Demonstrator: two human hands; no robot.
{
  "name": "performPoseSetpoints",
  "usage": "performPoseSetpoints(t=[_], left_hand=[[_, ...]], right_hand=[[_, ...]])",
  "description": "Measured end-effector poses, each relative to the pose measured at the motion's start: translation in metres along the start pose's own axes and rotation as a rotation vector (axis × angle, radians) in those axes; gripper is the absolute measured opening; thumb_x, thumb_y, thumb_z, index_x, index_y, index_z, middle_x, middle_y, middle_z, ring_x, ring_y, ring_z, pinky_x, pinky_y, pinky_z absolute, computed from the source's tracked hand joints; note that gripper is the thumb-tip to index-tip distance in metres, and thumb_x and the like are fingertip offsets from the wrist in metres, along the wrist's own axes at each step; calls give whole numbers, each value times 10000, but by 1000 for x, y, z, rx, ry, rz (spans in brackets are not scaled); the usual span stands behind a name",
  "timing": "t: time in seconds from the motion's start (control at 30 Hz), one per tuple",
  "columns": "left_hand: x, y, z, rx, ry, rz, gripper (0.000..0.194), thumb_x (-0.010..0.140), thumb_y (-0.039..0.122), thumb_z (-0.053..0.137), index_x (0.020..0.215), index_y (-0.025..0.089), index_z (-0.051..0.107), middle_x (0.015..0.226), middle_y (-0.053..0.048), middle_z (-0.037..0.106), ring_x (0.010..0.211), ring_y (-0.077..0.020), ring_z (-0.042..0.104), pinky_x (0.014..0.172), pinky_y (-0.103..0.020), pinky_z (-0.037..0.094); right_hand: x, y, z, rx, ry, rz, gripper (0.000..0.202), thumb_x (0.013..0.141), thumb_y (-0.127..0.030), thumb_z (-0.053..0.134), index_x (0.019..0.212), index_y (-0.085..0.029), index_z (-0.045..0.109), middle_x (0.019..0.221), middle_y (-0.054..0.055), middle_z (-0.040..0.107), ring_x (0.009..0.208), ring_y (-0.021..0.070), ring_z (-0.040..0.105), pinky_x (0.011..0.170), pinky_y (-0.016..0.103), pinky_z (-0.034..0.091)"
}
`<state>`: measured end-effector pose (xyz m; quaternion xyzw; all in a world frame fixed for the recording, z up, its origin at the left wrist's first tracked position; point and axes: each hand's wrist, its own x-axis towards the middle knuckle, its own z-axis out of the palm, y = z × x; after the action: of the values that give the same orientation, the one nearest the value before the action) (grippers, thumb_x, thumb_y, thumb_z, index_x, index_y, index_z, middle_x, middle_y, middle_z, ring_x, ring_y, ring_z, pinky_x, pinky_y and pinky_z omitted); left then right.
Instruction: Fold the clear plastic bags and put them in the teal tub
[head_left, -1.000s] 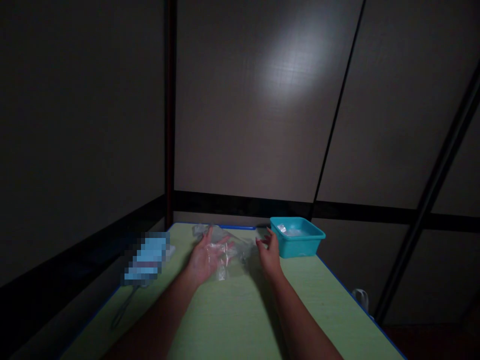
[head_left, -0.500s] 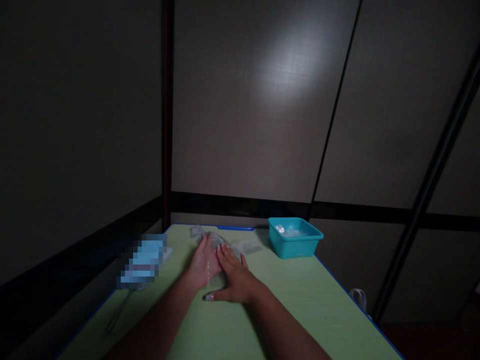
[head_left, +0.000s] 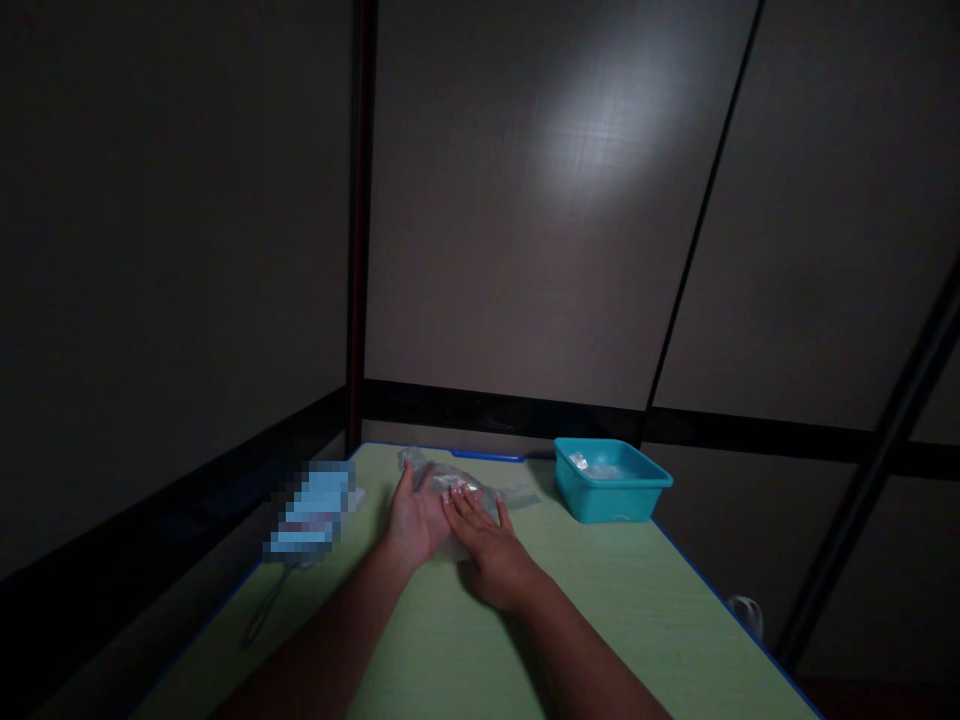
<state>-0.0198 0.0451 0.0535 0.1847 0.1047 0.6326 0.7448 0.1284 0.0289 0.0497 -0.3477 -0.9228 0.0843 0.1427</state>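
Note:
A crumpled clear plastic bag point(head_left: 514, 493) lies across the far middle of the table, its shiny folds spreading to both sides of my hands. My left hand point(head_left: 416, 520) is turned palm up, thumb raised and apart, with its fingers stretched out against the plastic and partly covered by it. On top of the plastic, beside the left palm, rest the straight fingers of my right hand point(head_left: 487, 545). Its palm faces down. Whether anything lies inside the bag cannot be made out.
A turquoise plastic basket point(head_left: 611, 500) with clear plastic and a small shiny piece inside stands at the table's far right edge. Toward the left edge lies a blurred-out light blue object point(head_left: 311, 510) with a strap. The green table point(head_left: 600, 620) meets dark panelled walls point(head_left: 510, 250).
My right hand's fingers have slid a little over the plastic, and its thumb has gone out of sight. My left thumb stands farther from the fingers. The whole view has shifted slightly.

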Motion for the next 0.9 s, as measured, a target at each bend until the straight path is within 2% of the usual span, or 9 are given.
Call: performPoseSetpoints(t=[0.13, 0.27, 0.33, 0.43, 0.53, 0.63, 0.73, 0.8, 0.9], left_hand=[[-2, 11, -2, 1, -4, 19, 469, 762, 627, 440, 998, 232, 533, 1070, -113, 587, 949, -315, 587, 801, -524, 419], [2, 18, -7, 20, 101, 97, 555, 736, 678, 413, 1058, 243, 536, 1045, -117, 590, 926, -314, 592, 762, -503, 437], [5, 20, -11, 30, 169, 169, 546, 743, 666, 415, 1053, 236, 545, 970, -99, 609, 867, -281, 609, 732, -448, 459], [8, 21, -17, 66, 179, 248, 493, 764, 642, 404, 1029, 252, 550, 867, -57, 618, 765, -224, 617, 656, -363, 478], [10, 21, -19, 128, 210, 245, 533, 770, 673, 331, 997, 243, 550, 830, -50, 615, 708, -204, 612, 594, -331, 480], [12, 21, -20, 211, 250, 227, 539, 784, 657, 331, 987, 208, 551, 812, -63, 621, 671, -193, 611, 561, -308, 480], [15, 17, -21, 354, 218, 131, 526, 796, 622, 380, 1006, 172, 553, 825, -88, 636, 680, -203, 622, 541, -294, 480], [16, 14, -23, 461, 197, 59, 529, 794, 623, 392, 992, 162, 557, 841, -97, 644, 712, -219, 630, 538, -295, 483], [15, 8, -24, 564, 203, 54, 441, 782, 561, 488, 955, 164, 571, 812, -70, 649, 672, -191, 627, 530, -267, 477]], right_hand=[[-2, -5, -6, 216, -40, -41, 905, 591, -27, 408, 1377, -368, 119, 1468, -38, 24, 1344, 197, 24, 1016, 564, -34], [-5, -9, -15, 675, 48, -141, 564, 795, -142, 389, 1338, -283, 330, 1421, 6, 273, 1313, 181, 213, 1067, 474, 58], [-6, -9, -21, 967, 93, -166, 452, 839, -253, 421, 1290, -253, 423, 1375, 21, 371, 1278, 188, 299, 1075, 432, 123], [-8, -5, -30, 1403, 62, -128, 504, 813, -364, 507, 1290, -229, 418, 1323, 77, 445, 1200, 240, 418, 1028, 470, 245], [-11, 5, -38, 1690, 59, -73, 535, 798, -381, 530, 1293, -238, 383, 1313, 115, 448, 1131, 270, 488, 930, 510, 360], [-13, 18, -44, 1811, 164, -36, 406, 831, -360, 471, 1225, -276, 418, 1314, 88, 451, 1092, 264, 521, 866, 514, 415], [-11, 32, -42, 1829, 246, 64, 326, 844, -368, 429, 1154, -271, 453, 1250, 78, 515, 1038, 244, 559, 822, 475, 458], [-8, 42, -36, 1780, 298, 187, 329, 842, -382, 417, 1142, -250, 455, 1177, 91, 564, 981, 234, 588, 755, 430, 494], [-4, 54, -26, 1591, 373, 454, 343, 837, -382, 388, 1129, -213, 450, 1062, 107, 606, 843, 213, 630, 610, 358, 518]])
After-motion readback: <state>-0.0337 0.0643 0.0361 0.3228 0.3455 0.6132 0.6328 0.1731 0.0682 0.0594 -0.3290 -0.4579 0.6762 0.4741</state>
